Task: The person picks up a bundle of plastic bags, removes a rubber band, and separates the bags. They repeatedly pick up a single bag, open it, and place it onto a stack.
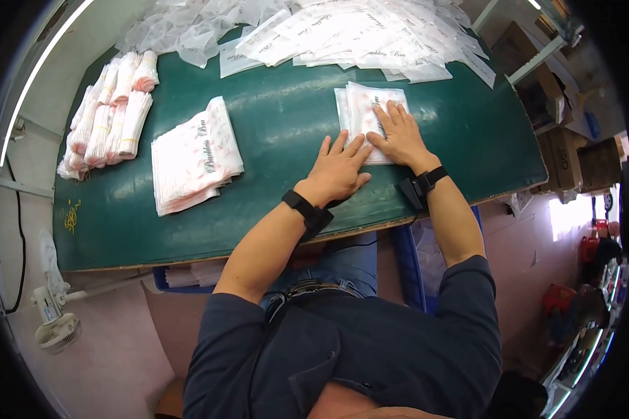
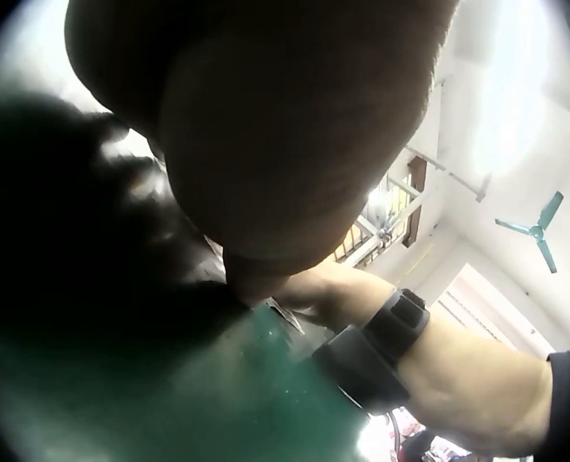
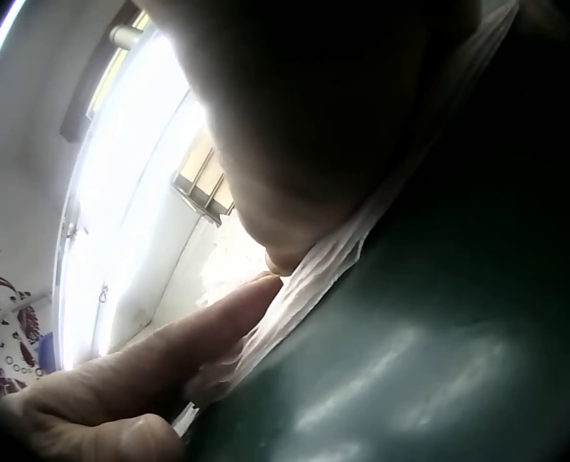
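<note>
A small stack of printed, frosted plastic bags [image 1: 360, 105] lies on the green table, its dark lettering partly covered. On its right side rests my right hand [image 1: 402, 138], fingers spread and fairly straight across the top. My left hand [image 1: 335, 171] reaches the stack's near left edge with extended fingers, the thumb toward me. In the right wrist view, the stack's layered edge [image 3: 309, 294] shows under the dark right hand [image 3: 333, 125], with left-hand fingers [image 3: 184, 342] along it. The left wrist view is mostly filled by the shadowed left hand [image 2: 275, 144].
Left of my hands lies a thicker stack of printed bags [image 1: 196, 157]. Banded rolls of bags [image 1: 108, 119] sit at the far left, near yellow rubber bands [image 1: 71, 216]. Loose printed bags [image 1: 356, 38] are heaped along the back. Blue bins [image 1: 409, 269] stand below the table edge.
</note>
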`<state>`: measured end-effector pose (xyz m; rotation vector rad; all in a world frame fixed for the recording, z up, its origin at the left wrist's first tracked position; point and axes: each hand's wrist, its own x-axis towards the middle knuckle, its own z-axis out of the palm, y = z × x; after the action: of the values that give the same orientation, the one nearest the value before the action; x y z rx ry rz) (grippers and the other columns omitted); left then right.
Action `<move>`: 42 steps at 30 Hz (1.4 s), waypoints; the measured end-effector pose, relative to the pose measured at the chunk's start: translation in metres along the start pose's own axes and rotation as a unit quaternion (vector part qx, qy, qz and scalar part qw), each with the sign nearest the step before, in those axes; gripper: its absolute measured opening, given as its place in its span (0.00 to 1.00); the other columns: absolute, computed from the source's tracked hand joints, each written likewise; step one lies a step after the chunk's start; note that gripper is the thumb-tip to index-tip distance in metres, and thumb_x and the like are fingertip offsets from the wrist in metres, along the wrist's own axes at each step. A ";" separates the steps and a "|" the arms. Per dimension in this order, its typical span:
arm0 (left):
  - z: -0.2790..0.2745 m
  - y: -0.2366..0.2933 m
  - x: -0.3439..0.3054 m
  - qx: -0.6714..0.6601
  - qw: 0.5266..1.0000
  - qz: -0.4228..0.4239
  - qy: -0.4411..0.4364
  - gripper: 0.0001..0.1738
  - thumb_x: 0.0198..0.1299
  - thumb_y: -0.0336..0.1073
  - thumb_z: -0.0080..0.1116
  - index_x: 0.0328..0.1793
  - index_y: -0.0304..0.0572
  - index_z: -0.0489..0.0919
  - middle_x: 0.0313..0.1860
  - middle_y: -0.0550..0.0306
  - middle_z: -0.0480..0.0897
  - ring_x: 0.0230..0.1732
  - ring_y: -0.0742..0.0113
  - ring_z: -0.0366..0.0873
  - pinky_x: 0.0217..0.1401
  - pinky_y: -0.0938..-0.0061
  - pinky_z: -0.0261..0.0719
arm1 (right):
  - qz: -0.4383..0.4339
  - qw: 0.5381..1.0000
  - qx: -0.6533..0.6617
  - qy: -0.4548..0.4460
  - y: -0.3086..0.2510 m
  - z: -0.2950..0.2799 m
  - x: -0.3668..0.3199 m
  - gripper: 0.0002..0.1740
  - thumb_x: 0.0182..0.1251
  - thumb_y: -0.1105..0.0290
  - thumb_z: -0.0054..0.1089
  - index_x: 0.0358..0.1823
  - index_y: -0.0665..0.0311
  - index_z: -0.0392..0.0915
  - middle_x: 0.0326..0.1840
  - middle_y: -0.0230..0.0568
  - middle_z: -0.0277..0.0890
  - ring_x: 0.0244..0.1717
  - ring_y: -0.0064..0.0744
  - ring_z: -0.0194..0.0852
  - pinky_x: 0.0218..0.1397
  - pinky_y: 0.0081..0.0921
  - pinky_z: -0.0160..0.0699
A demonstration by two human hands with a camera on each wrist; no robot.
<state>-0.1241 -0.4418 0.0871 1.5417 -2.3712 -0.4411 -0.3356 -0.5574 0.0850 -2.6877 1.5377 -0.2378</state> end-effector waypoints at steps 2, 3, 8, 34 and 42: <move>-0.002 0.003 0.000 0.013 1.000 -0.001 -0.004 0.41 0.76 0.58 0.59 0.90 0.52 0.66 0.93 0.50 0.59 0.94 0.36 0.47 0.92 0.33 0.44 | -0.019 1.000 0.000 -0.011 0.000 -0.006 0.005 0.44 0.78 0.38 0.57 0.87 0.53 0.66 0.92 0.61 0.55 0.91 0.64 0.48 0.91 0.55 0.49; -0.002 0.004 -0.001 0.016 1.000 -0.016 -0.004 0.41 0.76 0.58 0.59 0.90 0.52 0.66 0.93 0.50 0.59 0.94 0.36 0.47 0.92 0.33 0.44 | -0.026 0.999 -0.014 -0.035 0.001 -0.011 0.011 0.44 0.79 0.38 0.55 0.87 0.54 0.66 0.92 0.61 0.55 0.92 0.64 0.48 0.91 0.55 0.48; -0.006 0.004 -0.002 -0.006 1.000 -0.016 -0.022 0.44 0.75 0.60 0.60 0.91 0.51 0.64 0.93 0.47 0.58 0.94 0.35 0.46 0.92 0.33 0.43 | -0.081 0.996 0.021 0.031 0.017 0.013 0.014 0.43 0.81 0.43 0.55 0.87 0.63 0.64 0.90 0.64 0.58 0.90 0.61 0.53 0.91 0.52 0.50; -0.085 -0.101 -0.234 0.035 0.839 -0.237 0.488 0.14 0.65 0.29 0.71 0.56 0.37 0.89 0.57 0.45 0.89 0.60 0.46 0.85 0.64 0.61 0.82 | -0.029 0.900 0.433 -0.035 -0.275 -0.011 0.065 0.19 0.72 0.60 0.78 0.50 0.70 0.85 0.36 0.37 0.85 0.35 0.25 0.82 0.41 0.26 0.83; -0.068 -0.082 -0.242 -0.121 0.778 -0.273 0.553 0.19 0.71 0.32 0.71 0.65 0.36 0.84 0.66 0.48 0.84 0.65 0.54 0.82 0.68 0.65 0.80 | -0.112 0.833 0.540 -0.046 -0.297 -0.001 0.068 0.11 0.77 0.67 0.74 0.43 0.68 0.82 0.37 0.30 0.85 0.34 0.18 0.75 0.39 0.21 0.77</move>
<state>0.0653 -0.2582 0.1006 1.6474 -0.9254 0.0911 -0.0479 -0.4646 0.1254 -1.8647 0.6611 -0.7106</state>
